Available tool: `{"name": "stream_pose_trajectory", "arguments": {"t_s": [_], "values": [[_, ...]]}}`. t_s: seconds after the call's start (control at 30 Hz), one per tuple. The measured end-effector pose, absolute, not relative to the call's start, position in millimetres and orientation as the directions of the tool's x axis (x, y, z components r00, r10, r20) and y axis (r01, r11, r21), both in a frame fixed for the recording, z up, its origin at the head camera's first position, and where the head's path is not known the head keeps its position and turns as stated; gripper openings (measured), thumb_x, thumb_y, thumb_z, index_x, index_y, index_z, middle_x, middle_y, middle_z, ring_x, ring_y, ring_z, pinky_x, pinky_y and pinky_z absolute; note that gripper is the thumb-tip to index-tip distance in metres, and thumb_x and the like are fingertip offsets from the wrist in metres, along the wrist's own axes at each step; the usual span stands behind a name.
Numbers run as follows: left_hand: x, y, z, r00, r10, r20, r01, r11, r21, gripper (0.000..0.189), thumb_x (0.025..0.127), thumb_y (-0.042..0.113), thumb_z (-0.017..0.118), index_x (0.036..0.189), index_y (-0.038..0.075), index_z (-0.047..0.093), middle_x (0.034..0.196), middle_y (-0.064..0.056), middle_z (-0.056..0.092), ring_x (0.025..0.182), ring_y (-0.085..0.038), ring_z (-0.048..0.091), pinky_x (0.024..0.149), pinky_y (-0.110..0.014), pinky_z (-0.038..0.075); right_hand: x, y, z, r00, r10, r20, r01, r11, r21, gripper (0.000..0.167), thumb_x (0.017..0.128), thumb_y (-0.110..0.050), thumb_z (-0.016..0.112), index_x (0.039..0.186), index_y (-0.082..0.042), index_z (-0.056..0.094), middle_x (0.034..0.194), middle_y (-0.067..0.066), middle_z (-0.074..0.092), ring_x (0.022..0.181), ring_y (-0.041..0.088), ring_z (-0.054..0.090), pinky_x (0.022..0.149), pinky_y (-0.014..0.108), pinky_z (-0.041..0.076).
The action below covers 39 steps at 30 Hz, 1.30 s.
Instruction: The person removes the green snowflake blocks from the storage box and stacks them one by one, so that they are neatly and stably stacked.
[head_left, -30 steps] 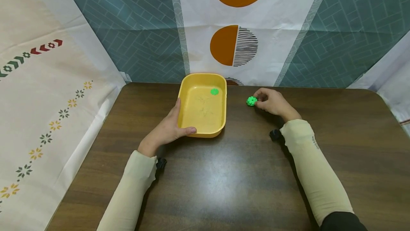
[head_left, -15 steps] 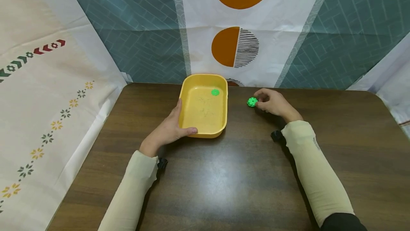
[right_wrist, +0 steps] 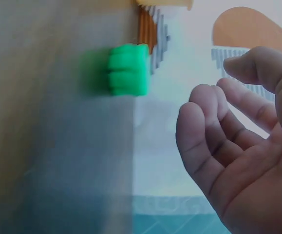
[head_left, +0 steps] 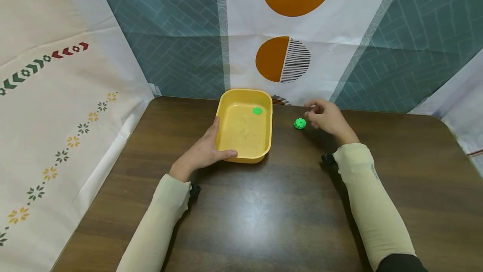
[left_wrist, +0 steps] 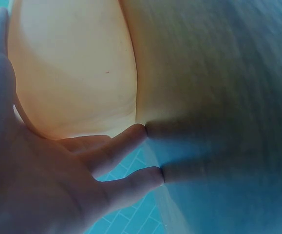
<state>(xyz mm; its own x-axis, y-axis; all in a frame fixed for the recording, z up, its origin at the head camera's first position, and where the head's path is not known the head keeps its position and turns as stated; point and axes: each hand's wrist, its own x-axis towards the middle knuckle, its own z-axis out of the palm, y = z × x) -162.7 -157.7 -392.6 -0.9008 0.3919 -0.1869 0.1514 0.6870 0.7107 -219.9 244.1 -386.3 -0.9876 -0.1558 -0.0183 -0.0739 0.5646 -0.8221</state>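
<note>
A yellow plastic tray (head_left: 245, 133) stands near the table's back edge, with a flat green disc (head_left: 257, 110) inside towards its far right. My left hand (head_left: 201, 148) holds the tray's near left corner, thumb at the front rim and fingers along the left side. In the left wrist view, the extended fingertips (left_wrist: 140, 130) reach down to the tabletop beside the tray's outer wall. Right of the tray, a small bright green notched round piece (head_left: 299, 123) rests on the table, thick and grooved in the right wrist view. My right hand (head_left: 327, 117) hovers just right of it, fingers loosely bent, holding nothing.
The brown wooden table (head_left: 241, 213) ends at the back against a hanging cloth (head_left: 245, 66) with orange half circles and teal panels. A pale patterned cloth (head_left: 68, 117) hangs along the left side. Both forearms wear cream sleeves.
My right fingers have let go of the green notched piece and drawn up and right, leaving it on the table. The left hand and tray keep their places; the head view has shifted slightly.
</note>
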Motion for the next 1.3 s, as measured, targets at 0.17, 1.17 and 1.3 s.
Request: {"name": "stream_pose_trajectory", "arguments": {"t_s": [0.17,1.17,1.3], "values": [[-163,-158,-393,-0.901,0.393,-0.185,0.154,0.687,0.710,0.131,0.080,0.066,0.075,0.160,0.018,-0.016,0.167,-0.013,0.004,0.150,-0.027,0.016,0.117,-0.047,0.022,-223,233,-370,-0.990,-0.134,0.049,-0.115,0.544,-0.831,0.024,0.099,-0.015,0.065,0.120,-0.003,0.066,0.084,0.017,0.060,0.068,0.032,0.062,0.062,0.033,0.055],[-162,-157,-392,-0.902,0.391,-0.183,0.156,0.689,0.708,0.131,0.080,0.064,0.076,0.160,0.016,-0.016,0.167,-0.014,0.005,0.150,-0.027,0.018,0.117,-0.046,0.022,-244,158,-321,-0.959,-0.255,0.122,-0.236,0.483,-0.843,0.018,0.101,-0.017,0.061,0.113,-0.006,0.068,0.079,0.018,0.057,0.067,0.030,0.058,0.061,0.031,0.053],[-161,-157,-392,-0.902,0.391,-0.182,0.156,0.689,0.707,0.132,0.080,0.065,0.076,0.160,0.016,-0.016,0.167,-0.016,0.006,0.149,-0.029,0.018,0.117,-0.047,0.022,-248,145,-317,-0.957,-0.265,0.118,-0.232,0.456,-0.859,0.016,0.100,-0.016,0.061,0.111,-0.006,0.068,0.081,0.021,0.057,0.068,0.035,0.057,0.061,0.032,0.054]]}}
